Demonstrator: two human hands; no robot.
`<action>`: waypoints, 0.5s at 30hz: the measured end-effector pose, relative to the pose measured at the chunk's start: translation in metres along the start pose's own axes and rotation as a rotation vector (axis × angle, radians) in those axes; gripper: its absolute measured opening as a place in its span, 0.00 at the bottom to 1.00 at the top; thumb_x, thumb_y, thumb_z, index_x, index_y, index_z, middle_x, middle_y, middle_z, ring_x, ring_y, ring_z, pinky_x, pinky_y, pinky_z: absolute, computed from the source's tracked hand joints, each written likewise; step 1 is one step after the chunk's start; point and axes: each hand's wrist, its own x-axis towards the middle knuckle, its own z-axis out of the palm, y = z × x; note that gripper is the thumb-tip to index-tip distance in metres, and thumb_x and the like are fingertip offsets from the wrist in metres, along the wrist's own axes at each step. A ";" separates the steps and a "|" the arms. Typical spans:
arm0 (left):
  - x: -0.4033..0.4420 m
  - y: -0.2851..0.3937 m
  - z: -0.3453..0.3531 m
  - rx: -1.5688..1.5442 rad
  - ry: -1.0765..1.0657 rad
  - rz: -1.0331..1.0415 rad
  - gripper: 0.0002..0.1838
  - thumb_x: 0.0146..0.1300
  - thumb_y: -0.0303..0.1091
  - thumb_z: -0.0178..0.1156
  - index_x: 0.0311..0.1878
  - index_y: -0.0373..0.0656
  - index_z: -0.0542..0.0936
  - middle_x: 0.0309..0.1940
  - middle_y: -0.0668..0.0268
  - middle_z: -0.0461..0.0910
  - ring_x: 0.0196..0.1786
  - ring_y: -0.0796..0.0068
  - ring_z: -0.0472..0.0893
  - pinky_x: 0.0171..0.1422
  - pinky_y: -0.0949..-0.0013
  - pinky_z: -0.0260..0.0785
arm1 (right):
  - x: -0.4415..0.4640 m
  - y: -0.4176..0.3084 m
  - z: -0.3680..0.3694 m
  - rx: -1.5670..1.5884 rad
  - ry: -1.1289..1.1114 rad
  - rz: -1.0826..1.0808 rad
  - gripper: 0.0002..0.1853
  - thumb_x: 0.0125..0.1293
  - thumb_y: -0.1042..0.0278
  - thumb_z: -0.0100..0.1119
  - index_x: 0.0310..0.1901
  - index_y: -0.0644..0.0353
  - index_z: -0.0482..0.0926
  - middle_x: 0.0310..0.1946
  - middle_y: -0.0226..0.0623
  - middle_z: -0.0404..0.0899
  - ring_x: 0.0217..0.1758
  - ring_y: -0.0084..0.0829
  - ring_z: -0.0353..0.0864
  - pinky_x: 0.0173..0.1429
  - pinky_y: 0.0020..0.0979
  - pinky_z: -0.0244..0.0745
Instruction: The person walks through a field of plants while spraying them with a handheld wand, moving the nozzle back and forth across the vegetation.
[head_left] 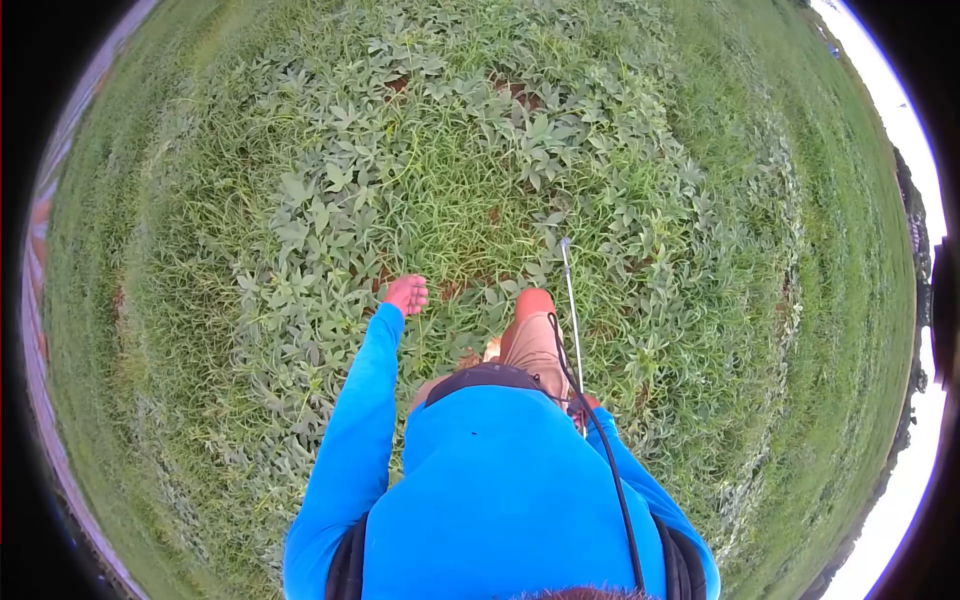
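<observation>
My left hand [407, 294] hangs over the leafy plants in front of me, its fingers curled in and nothing visible in them. Low at my right side, my right hand [584, 403] is closed around a thin metal rod [573, 310], partly hidden by the sleeve and a black cord. The rod points forward, and its pale tip lies above the grass beyond my bare knee [534, 303].
Broad-leaved plants [330, 215] grow in rows with tall grass [450, 190] between them. Small patches of reddish soil [520, 93] show through. A black cord [610, 460] runs down my front, over a blue shirt [490, 490].
</observation>
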 end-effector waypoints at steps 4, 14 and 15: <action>0.052 0.088 0.002 -0.085 -0.052 0.082 0.16 0.61 0.49 0.47 0.43 0.49 0.74 0.31 0.70 0.77 0.28 0.78 0.75 0.31 0.71 0.69 | 0.019 -0.134 0.011 0.008 0.050 -0.030 0.20 0.55 0.48 0.53 0.25 0.60 0.72 0.12 0.37 0.68 0.13 0.31 0.70 0.15 0.34 0.65; 0.231 0.148 -0.055 0.089 0.286 -0.315 0.11 0.59 0.47 0.50 0.36 0.52 0.73 0.23 0.72 0.72 0.20 0.77 0.71 0.22 0.68 0.61 | 0.146 -0.486 0.011 -0.127 -0.030 0.032 0.20 0.51 0.47 0.56 0.31 0.59 0.73 0.15 0.33 0.67 0.14 0.29 0.69 0.15 0.32 0.60; 0.231 0.167 -0.045 0.153 0.271 -0.440 0.12 0.59 0.47 0.50 0.39 0.52 0.74 0.25 0.70 0.74 0.22 0.73 0.73 0.25 0.65 0.64 | 0.149 -0.532 0.008 -0.123 -0.060 0.003 0.20 0.51 0.47 0.56 0.30 0.59 0.73 0.14 0.33 0.67 0.13 0.28 0.68 0.14 0.31 0.59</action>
